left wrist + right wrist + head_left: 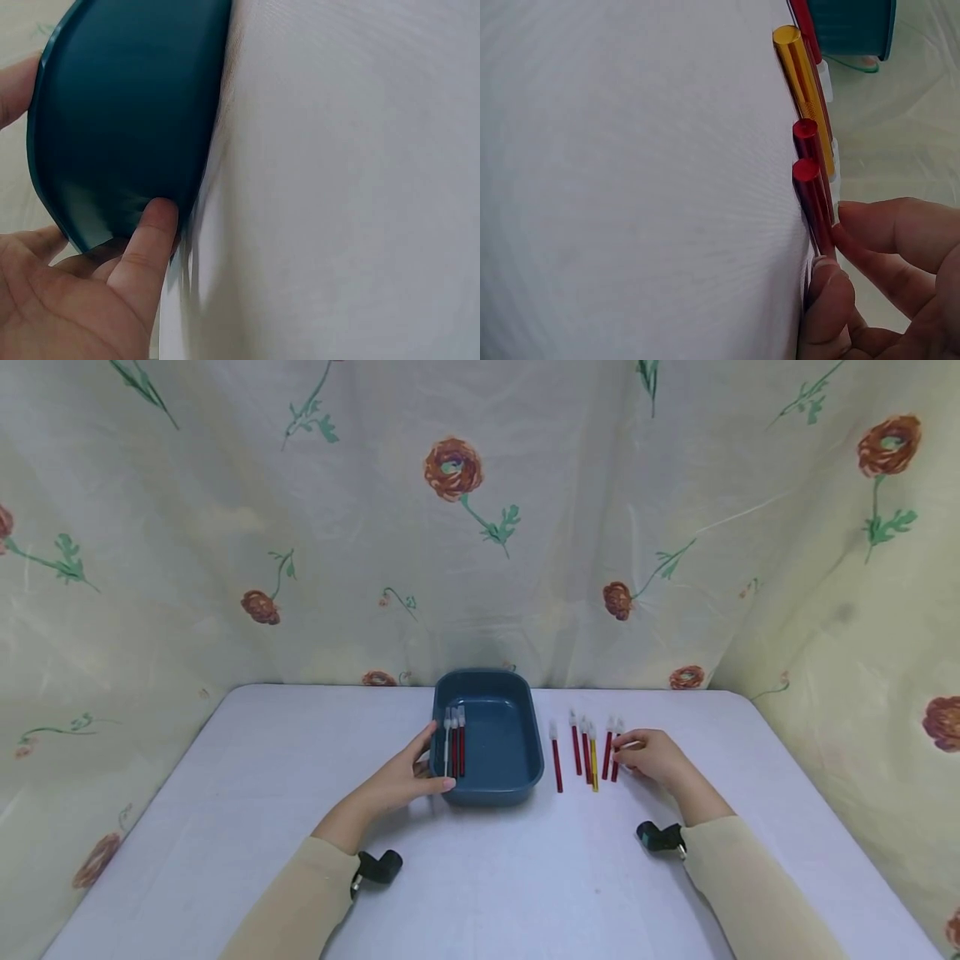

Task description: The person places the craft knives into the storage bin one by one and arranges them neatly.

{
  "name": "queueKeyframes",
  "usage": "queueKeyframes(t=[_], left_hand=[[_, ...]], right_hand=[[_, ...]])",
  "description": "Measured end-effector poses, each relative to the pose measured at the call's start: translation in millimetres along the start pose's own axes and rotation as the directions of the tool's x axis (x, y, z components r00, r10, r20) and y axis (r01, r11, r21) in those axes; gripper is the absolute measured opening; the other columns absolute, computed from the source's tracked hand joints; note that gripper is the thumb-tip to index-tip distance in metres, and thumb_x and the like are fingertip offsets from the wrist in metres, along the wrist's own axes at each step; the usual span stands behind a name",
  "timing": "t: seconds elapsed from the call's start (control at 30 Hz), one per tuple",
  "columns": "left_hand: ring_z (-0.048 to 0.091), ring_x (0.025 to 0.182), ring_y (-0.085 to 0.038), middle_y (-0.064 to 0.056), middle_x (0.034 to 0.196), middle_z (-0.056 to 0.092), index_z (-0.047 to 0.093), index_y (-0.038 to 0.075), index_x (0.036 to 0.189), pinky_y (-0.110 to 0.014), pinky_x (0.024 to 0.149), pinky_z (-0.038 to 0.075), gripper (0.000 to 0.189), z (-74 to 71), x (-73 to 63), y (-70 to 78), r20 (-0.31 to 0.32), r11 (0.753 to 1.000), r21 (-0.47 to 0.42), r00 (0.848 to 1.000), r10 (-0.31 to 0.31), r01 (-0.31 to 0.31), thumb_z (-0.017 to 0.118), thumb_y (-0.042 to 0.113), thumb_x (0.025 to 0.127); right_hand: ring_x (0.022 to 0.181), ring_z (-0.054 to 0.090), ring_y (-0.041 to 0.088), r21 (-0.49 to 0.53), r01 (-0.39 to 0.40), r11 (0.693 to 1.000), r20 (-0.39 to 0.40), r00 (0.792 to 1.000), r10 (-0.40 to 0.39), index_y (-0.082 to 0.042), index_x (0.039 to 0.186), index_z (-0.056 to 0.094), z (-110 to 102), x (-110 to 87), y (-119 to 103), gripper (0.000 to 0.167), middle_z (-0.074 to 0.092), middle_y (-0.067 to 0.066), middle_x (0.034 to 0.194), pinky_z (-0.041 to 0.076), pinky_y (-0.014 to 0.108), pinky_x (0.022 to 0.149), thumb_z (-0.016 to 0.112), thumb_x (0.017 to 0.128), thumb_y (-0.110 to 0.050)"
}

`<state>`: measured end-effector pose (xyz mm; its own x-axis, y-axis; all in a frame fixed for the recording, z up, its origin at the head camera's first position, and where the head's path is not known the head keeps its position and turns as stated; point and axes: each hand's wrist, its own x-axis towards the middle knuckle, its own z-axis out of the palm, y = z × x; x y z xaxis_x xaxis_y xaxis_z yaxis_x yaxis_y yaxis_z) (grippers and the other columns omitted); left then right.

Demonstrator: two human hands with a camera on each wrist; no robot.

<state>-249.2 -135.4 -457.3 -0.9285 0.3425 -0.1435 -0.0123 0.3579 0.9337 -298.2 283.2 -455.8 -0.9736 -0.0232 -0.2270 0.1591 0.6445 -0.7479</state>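
A dark teal plastic tub (498,752) stands on the table; my left hand (393,785) grips its left side, thumb at the near rim and fingers along the wall. Inside, against the left wall, lie a silver craft knife (446,753) and two red ones (461,753), all with clear caps. Right of the tub, several capped craft knives lie in a loose row: red ones and a yellow one (595,766). At the row's right end my right hand (654,756) pinches the last red craft knife (815,199), its thumb and fingertips at the capped end.
A white cloth covers the table (480,885), whose back edge meets a floral curtain (540,568). The curtain also hangs along both sides. A black wrist camera (381,866) is strapped on the left wrist and another camera (658,837) on the right.
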Motion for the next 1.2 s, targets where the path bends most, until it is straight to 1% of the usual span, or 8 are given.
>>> queueKeyframes(t=[0.23, 0.37, 0.47, 0.6, 0.7, 0.9, 1.13, 1.2], left_hand=[[0.026, 0.147, -0.042, -0.014, 0.167, 0.012, 0.009, 0.027, 0.163, -0.052, 0.115, 0.031, 0.101, -0.1, -1.1, 1.2, -0.005, 1.0, -0.005, 1.0, -0.006, 0.006, 0.078, 0.024, 0.089], [0.026, 0.147, -0.043, -0.016, 0.166, 0.012, 0.009, 0.026, 0.163, -0.053, 0.114, 0.032, 0.101, 0.3, -0.8, 0.5, -0.007, 1.0, -0.008, 1.0, -0.004, 0.004, 0.078, 0.024, 0.089], [0.026, 0.146, -0.043, -0.016, 0.166, 0.012, 0.009, 0.026, 0.163, -0.054, 0.114, 0.031, 0.101, 0.5, -1.1, 0.2, -0.01, 1.0, -0.001, 1.0, -0.002, 0.002, 0.078, 0.024, 0.089], [0.026, 0.147, -0.043, -0.016, 0.166, 0.012, 0.009, 0.026, 0.163, -0.053, 0.115, 0.03, 0.101, 0.6, -1.6, 0.7, -0.016, 1.0, 0.008, 1.0, -0.003, 0.003, 0.079, 0.026, 0.089], [0.026, 0.147, -0.043, -0.016, 0.166, 0.012, 0.01, 0.026, 0.163, -0.053, 0.115, 0.03, 0.102, 0.6, -1.4, 0.9, -0.021, 1.0, 0.007, 1.0, -0.005, 0.005, 0.079, 0.026, 0.088], [0.026, 0.147, -0.042, -0.015, 0.166, 0.012, 0.009, 0.026, 0.163, -0.053, 0.115, 0.031, 0.102, 0.7, -1.6, 0.2, -0.017, 1.0, -0.002, 1.0, -0.004, 0.004, 0.079, 0.026, 0.088], [0.027, 0.147, -0.042, -0.016, 0.166, 0.012, 0.009, 0.027, 0.163, -0.053, 0.114, 0.031, 0.103, 1.3, 0.3, -0.4, -0.014, 1.0, 0.01, 1.0, 0.0, 0.0, 0.08, 0.029, 0.087], [0.027, 0.147, -0.042, -0.015, 0.166, 0.012, 0.009, 0.027, 0.163, -0.053, 0.115, 0.031, 0.103, 1.4, 0.7, -0.3, -0.016, 1.0, 0.014, 1.0, 0.001, -0.001, 0.08, 0.03, 0.087]], right_hand=[[0.074, 0.058, 0.015, -0.056, 0.056, 0.997, -0.019, 0.998, -0.057, 0.002, 0.117, 0.067, 1.8, 0.7, 1.9, 0.03, 0.068, 0.012, 0.096, 0.049, 0.028, 0.065, 0.071, 0.091, -0.013], [0.075, 0.06, 0.016, -0.097, 0.087, 0.991, -0.035, 0.995, -0.09, 0.003, 0.114, 0.067, 2.2, 1.6, 3.1, 0.03, 0.069, 0.011, 0.093, 0.049, 0.028, 0.066, 0.073, 0.089, -0.013], [0.075, 0.061, 0.016, -0.127, 0.082, 0.989, -0.045, 0.995, -0.088, 0.002, 0.113, 0.068, 2.3, 1.1, 2.0, 0.031, 0.07, 0.011, 0.092, 0.048, 0.029, 0.066, 0.074, 0.088, -0.015], [0.076, 0.061, 0.018, -0.175, 0.063, 0.982, -0.057, 0.996, -0.074, 0.0, 0.113, 0.069, 3.2, -0.1, -0.6, 0.032, 0.068, 0.009, 0.087, 0.046, 0.03, 0.067, 0.075, 0.087, -0.017], [0.075, 0.06, 0.02, -0.189, 0.058, 0.98, -0.067, 0.995, -0.072, -0.001, 0.113, 0.069, 3.8, -1.4, -2.1, 0.032, 0.066, 0.007, 0.083, 0.045, 0.031, 0.068, 0.074, 0.086, -0.017], [0.07, 0.059, 0.016, -0.137, 0.061, 0.989, -0.076, 0.995, -0.072, 0.001, 0.112, 0.07, 2.8, -3.7, -1.1, 0.032, 0.066, 0.006, 0.08, 0.046, 0.029, 0.065, 0.074, 0.085, -0.014], [0.071, 0.062, 0.012, -0.016, 0.033, 0.999, -0.065, 0.997, -0.034, 0.003, 0.121, 0.067, -1.5, -7.8, -1.7, 0.037, 0.069, 0.009, 0.09, 0.051, 0.026, 0.064, 0.074, 0.087, -0.012], [0.071, 0.062, 0.013, 0.004, 0.047, 0.999, -0.061, 0.997, -0.047, 0.005, 0.122, 0.066, -3.8, -9.9, -4.2, 0.038, 0.07, 0.01, 0.091, 0.051, 0.026, 0.064, 0.073, 0.088, -0.011]])
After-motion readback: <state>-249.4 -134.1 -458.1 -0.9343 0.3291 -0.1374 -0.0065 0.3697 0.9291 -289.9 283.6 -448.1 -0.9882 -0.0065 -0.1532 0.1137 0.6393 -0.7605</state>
